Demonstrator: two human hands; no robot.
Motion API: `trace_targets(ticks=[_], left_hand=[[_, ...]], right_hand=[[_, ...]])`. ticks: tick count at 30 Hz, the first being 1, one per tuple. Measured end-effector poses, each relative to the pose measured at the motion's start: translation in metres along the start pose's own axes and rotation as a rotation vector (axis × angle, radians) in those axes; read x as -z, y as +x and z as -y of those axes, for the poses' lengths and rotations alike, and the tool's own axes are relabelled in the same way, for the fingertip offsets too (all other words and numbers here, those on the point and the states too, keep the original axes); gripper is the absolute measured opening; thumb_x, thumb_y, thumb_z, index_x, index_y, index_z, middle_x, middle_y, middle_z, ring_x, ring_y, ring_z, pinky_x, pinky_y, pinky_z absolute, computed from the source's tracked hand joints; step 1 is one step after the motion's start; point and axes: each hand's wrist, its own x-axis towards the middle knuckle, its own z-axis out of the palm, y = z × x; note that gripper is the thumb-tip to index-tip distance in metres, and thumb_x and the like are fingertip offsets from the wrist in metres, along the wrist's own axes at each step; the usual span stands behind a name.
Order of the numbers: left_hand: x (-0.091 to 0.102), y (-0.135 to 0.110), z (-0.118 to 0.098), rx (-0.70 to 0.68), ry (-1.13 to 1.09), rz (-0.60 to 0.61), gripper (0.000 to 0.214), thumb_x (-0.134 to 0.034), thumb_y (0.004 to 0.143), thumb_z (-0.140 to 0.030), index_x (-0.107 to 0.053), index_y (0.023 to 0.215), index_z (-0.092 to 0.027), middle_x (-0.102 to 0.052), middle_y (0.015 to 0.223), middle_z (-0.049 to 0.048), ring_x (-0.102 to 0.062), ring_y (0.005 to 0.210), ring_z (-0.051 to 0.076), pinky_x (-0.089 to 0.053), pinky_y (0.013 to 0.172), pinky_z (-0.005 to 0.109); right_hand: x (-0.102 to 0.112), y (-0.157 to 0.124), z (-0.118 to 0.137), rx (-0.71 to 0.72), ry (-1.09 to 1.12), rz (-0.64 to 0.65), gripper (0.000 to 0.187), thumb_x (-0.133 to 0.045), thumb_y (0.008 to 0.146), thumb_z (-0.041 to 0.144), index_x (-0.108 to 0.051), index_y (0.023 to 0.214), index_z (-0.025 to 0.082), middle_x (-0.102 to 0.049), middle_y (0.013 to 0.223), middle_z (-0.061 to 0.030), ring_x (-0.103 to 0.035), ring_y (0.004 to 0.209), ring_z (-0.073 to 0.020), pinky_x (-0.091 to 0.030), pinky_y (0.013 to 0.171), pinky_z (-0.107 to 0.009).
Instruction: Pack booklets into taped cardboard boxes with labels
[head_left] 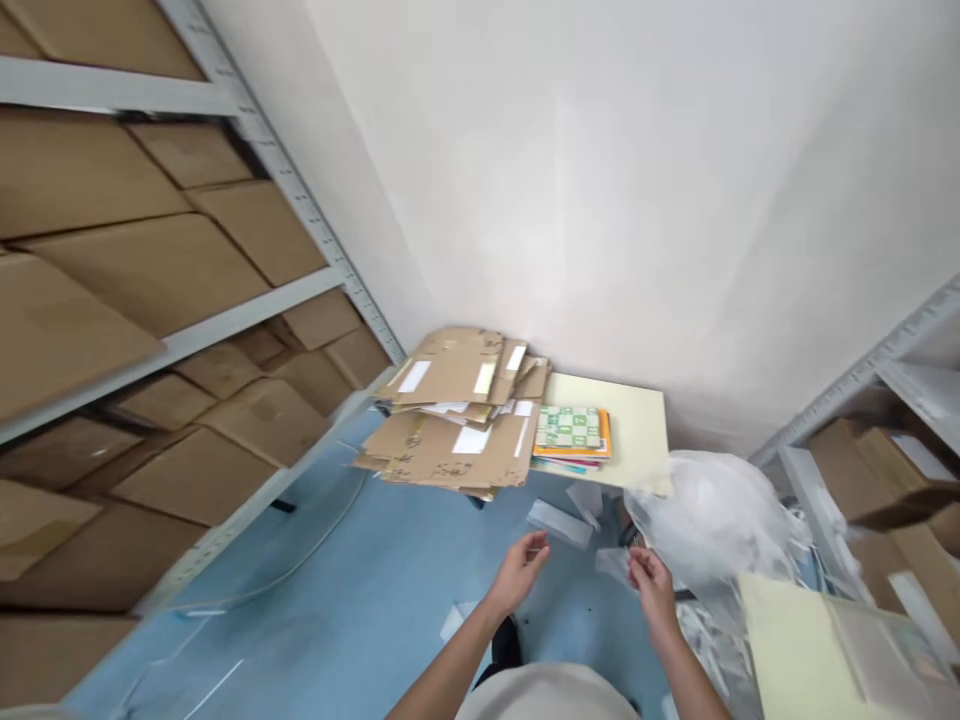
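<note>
My left hand (pixel 519 572) is held out over the blue floor, its fingers curled and pinched on something small that I cannot make out. My right hand (pixel 651 585) is beside it, fingers closed on a scrap of clear plastic film (pixel 616 563). Just to the right bulges a big heap of clear plastic bags (pixel 712 515). Small white slips (pixel 559 522) lie on the floor ahead of both hands.
Flattened cardboard boxes (pixel 457 420) are stacked on a pale yellow table (pixel 637 430) beside a pile of colourful booklets (pixel 571 433). Metal shelving (pixel 225 325) with cardboard boxes runs along the left; another shelf (pixel 862 420) stands at right. A yellow surface (pixel 795 650) is near right.
</note>
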Motion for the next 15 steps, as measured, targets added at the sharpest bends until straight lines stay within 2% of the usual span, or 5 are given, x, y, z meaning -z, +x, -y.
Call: trace_targets(ticks=[3, 5, 8, 11, 15], left_hand=[[0.068, 0.011, 0.003, 0.033, -0.046, -0.088, 0.053, -0.074, 0.055, -0.057, -0.069, 0.092, -0.019, -0.074, 0.095, 0.0102, -0.068, 0.087, 0.026, -0.052, 0.086, 0.04], [0.111, 0.015, 0.007, 0.106, -0.076, -0.169, 0.058, -0.074, 0.053, -0.059, -0.068, 0.092, -0.017, -0.073, 0.096, 0.0108, -0.069, 0.088, 0.026, -0.051, 0.084, 0.039], [0.165, 0.018, 0.013, 0.24, -0.134, -0.274, 0.061, -0.071, 0.057, -0.062, -0.066, 0.098, -0.017, -0.072, 0.1, 0.0117, -0.07, 0.091, 0.026, -0.051, 0.079, 0.037], [0.197, 0.021, 0.016, 0.291, -0.211, -0.337, 0.061, -0.071, 0.057, -0.062, -0.066, 0.099, -0.018, -0.072, 0.104, 0.0126, -0.07, 0.093, 0.026, -0.05, 0.079, 0.036], [0.217, 0.033, 0.017, 0.29, -0.295, -0.392, 0.059, -0.074, 0.057, -0.061, -0.065, 0.098, -0.018, -0.073, 0.105, 0.0126, -0.07, 0.092, 0.025, -0.05, 0.08, 0.037]], right_hand=[[-0.076, -0.003, 0.004, 0.013, -0.019, 0.102, 0.039, -0.076, 0.053, 0.051, -0.069, 0.077, 0.021, -0.068, 0.07, -0.0034, -0.061, 0.06, -0.0193, -0.049, 0.058, -0.031], [-0.123, -0.008, 0.009, 0.03, -0.02, 0.17, 0.039, -0.076, 0.055, 0.051, -0.069, 0.078, 0.02, -0.067, 0.068, -0.0031, -0.06, 0.06, -0.0192, -0.048, 0.059, -0.031], [-0.18, -0.016, 0.014, 0.022, -0.034, 0.246, 0.037, -0.076, 0.057, 0.051, -0.07, 0.076, 0.02, -0.067, 0.066, -0.0033, -0.06, 0.06, -0.0193, -0.048, 0.059, -0.031], [-0.217, -0.015, 0.014, -0.01, -0.073, 0.319, 0.036, -0.078, 0.055, 0.05, -0.069, 0.074, 0.02, -0.067, 0.066, -0.0037, -0.06, 0.059, -0.0197, -0.048, 0.058, -0.032], [-0.256, 0.008, 0.016, -0.014, -0.125, 0.383, 0.036, -0.078, 0.055, 0.049, -0.068, 0.074, 0.02, -0.066, 0.065, -0.0019, -0.059, 0.057, -0.0182, -0.048, 0.058, -0.032]])
